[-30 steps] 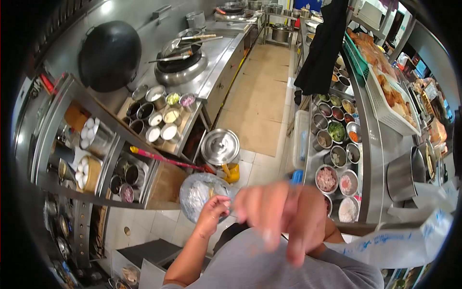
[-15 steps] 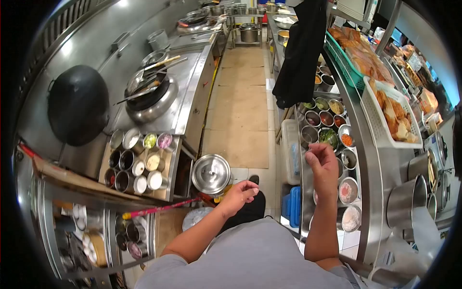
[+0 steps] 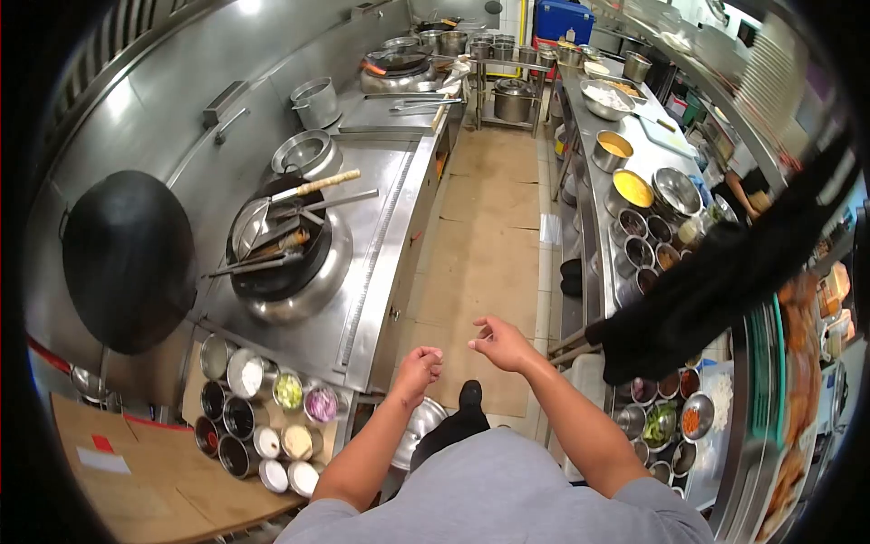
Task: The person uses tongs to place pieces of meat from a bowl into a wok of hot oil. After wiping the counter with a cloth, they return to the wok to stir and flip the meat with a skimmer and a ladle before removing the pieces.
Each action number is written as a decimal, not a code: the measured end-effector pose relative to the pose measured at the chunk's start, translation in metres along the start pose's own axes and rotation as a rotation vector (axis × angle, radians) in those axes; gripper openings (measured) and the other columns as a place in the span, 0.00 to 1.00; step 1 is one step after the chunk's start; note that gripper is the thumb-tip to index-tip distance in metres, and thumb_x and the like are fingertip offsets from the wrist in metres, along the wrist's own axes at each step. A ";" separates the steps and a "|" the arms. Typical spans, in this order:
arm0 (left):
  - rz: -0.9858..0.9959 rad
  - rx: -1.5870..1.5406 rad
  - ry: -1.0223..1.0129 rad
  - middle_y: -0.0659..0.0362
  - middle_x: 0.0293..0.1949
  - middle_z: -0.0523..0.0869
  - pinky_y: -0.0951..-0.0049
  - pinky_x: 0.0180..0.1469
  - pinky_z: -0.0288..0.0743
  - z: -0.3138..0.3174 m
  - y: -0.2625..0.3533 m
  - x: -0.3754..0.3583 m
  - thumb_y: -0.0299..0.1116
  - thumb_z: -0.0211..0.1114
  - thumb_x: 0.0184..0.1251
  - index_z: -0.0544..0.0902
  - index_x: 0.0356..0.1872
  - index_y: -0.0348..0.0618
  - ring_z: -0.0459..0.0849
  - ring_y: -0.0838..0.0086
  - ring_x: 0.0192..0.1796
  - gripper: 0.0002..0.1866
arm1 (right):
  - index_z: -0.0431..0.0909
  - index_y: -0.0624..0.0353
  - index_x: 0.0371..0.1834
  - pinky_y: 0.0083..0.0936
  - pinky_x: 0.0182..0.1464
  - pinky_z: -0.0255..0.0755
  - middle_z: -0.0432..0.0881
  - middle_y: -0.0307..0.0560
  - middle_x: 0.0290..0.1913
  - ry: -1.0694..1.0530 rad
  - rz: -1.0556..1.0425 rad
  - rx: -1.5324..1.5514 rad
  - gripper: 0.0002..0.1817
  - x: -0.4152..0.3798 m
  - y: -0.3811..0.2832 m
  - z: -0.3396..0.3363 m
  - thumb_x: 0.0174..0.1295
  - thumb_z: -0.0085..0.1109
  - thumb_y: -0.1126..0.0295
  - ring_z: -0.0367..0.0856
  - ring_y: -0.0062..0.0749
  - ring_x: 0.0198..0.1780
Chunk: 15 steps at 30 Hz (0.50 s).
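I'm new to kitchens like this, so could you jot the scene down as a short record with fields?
left hand: fingers curled, holding nothing visible
right hand: raised over the aisle, holding nothing visible
left side: wok with utensils; large dark pan against the wall
right side: metal pots, some with yellow contents
floor: brown covering

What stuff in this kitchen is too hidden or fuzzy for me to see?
All in the head view:
Inside the left hand: curled fingers hide it.
Inside the far pot: its lid covers it.
Lower part of the other person: behind the black cloth.
Number of stacked plates: too blurred to count.
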<state>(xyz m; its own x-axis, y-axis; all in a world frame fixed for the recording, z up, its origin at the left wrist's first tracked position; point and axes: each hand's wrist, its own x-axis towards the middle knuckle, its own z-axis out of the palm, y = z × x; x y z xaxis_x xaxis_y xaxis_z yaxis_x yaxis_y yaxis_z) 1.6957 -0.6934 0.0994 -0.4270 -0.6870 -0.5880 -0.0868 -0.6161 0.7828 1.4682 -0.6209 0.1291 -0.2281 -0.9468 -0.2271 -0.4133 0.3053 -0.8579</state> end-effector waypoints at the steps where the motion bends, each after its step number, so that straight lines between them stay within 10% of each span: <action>1: 0.001 0.029 -0.004 0.64 0.37 0.84 0.77 0.37 0.75 0.004 0.017 0.023 0.33 0.67 0.71 0.82 0.47 0.43 0.79 0.80 0.33 0.09 | 0.77 0.63 0.65 0.31 0.51 0.79 0.86 0.49 0.46 -0.002 0.007 0.006 0.29 0.023 -0.003 -0.012 0.65 0.73 0.61 0.85 0.34 0.46; 15: 0.079 0.192 -0.381 0.64 0.42 0.83 0.74 0.47 0.76 0.187 0.268 0.305 0.38 0.68 0.74 0.82 0.49 0.45 0.79 0.80 0.39 0.11 | 0.74 0.58 0.68 0.28 0.52 0.78 0.86 0.46 0.51 0.125 0.117 0.689 0.23 0.285 0.031 -0.288 0.73 0.64 0.65 0.83 0.26 0.45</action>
<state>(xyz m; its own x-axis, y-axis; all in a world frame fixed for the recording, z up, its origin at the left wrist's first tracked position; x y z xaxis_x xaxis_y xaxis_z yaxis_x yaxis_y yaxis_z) 1.3738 -0.9960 0.1682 -0.7379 -0.5152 -0.4359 -0.1909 -0.4602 0.8670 1.1361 -0.8522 0.1703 -0.3533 -0.8803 -0.3167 0.2621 0.2318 -0.9368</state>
